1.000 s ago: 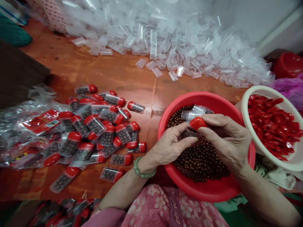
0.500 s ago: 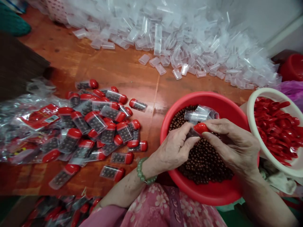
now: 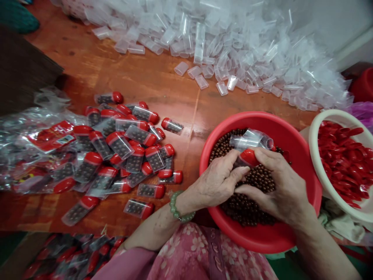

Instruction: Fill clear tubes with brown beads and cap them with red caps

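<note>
My left hand point(image 3: 217, 179) is closed around a small clear plastic tube point(image 3: 237, 161) with a red cap point(image 3: 248, 156), over a red basin point(image 3: 294, 136). My fingers cover most of the tube, so its contents are largely hidden. At the cap's right end, my right hand point(image 3: 279, 182) touches it with its upper fingers. The right thumb is spread away, below my left thumb, and brown beads show in the gap. The basin holds a heap of small round brown beads point(image 3: 247, 214). Several clear tubes point(image 3: 250, 138) lie on the beads, beyond my hands.
Bead-filled tubes with red caps point(image 3: 119, 146) are piled at left beside clear plastic bags point(image 3: 17, 132). A large heap of clear tubes point(image 3: 233, 50) spans the back. Right of the basin stands a white bucket point(image 3: 316, 155) of red caps point(image 3: 344, 163).
My right thumb has moved off the red cap, down and left, widening the gap from the upper fingers. My left hand keeps its grip on the tube. The view has shifted slightly.
</note>
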`<control>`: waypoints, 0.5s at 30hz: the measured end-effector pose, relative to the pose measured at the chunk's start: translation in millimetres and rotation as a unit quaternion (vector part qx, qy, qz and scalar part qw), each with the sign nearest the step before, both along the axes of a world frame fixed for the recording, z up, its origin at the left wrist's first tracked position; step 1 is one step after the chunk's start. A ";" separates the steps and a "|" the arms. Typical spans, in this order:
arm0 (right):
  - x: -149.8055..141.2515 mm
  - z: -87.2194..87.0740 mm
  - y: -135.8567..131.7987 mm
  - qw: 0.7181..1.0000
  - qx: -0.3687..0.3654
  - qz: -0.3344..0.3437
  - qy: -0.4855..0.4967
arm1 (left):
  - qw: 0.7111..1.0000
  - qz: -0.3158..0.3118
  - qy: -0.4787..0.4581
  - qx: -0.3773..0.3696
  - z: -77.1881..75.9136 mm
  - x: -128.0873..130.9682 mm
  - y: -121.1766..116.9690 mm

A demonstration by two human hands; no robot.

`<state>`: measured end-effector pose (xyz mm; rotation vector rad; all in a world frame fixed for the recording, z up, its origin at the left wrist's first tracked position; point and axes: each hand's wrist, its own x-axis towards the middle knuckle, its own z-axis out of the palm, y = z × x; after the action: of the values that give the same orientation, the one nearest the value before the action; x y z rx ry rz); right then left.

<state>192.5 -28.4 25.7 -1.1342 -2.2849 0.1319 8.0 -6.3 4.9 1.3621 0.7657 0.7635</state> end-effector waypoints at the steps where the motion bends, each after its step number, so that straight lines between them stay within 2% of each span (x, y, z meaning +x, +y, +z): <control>1: -2.2 -2.4 -0.6 0.999 0.011 -0.005 -0.034 | 0.999 0.001 -0.019 -0.039 0.2 0.6 0.6; 4: -8.2 -8.8 1.0 0.993 0.057 -0.025 -0.104 | 0.993 -0.003 -0.059 -0.101 -0.7 2.6 2.1; 10: -9.2 -13.5 12.1 0.973 0.183 -0.022 -0.141 | 0.996 -0.005 -0.060 -0.071 -4.5 3.9 2.3; 15: -6.4 -13.6 16.4 0.961 0.223 -0.002 -0.162 | 0.994 -0.020 -0.067 -0.083 -4.5 3.4 1.3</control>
<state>186.1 -12.0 12.1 -0.9707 -2.4162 -0.5847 11.5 -5.0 0.3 1.1618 0.6793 0.7350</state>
